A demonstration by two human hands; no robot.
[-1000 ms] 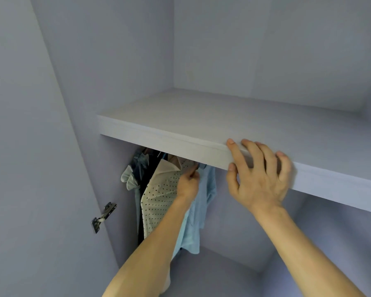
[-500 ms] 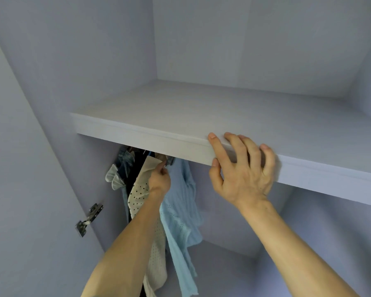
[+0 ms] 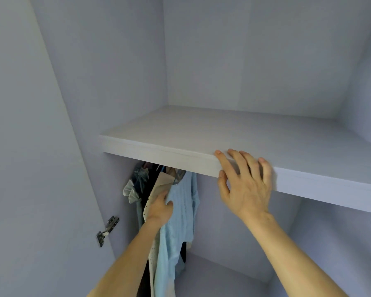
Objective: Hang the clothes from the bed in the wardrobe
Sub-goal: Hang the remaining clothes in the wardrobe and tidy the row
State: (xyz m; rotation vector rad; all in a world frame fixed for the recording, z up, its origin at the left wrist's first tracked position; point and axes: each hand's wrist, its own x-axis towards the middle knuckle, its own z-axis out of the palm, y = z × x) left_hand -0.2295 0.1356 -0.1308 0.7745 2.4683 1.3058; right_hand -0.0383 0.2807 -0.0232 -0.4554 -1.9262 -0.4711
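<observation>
A light blue knit top (image 3: 181,213) hangs on a grey hanger (image 3: 178,176) under the wardrobe shelf (image 3: 159,150). The rail is hidden behind the shelf. My left hand (image 3: 160,209) pinches the top's left shoulder, thumb in front and fingers tucked behind the fabric. Left of it hang a cream dotted shirt (image 3: 159,186), a dark garment and a pale ruffled piece (image 3: 132,190). My right hand (image 3: 247,183) rests on the shelf's front edge, with the fingers lying on top and the thumb against the front face.
The wardrobe's left side wall (image 3: 90,86) stands close beside the hung clothes. A metal door hinge (image 3: 107,231) sticks out low on the left. Right of the blue top, the space under the shelf shows only the back wall (image 3: 234,232).
My left hand has dropped from the hanger hook near the rail to the blue top's shoulder. The top now hangs straighter. My right hand stays on the shelf edge.
</observation>
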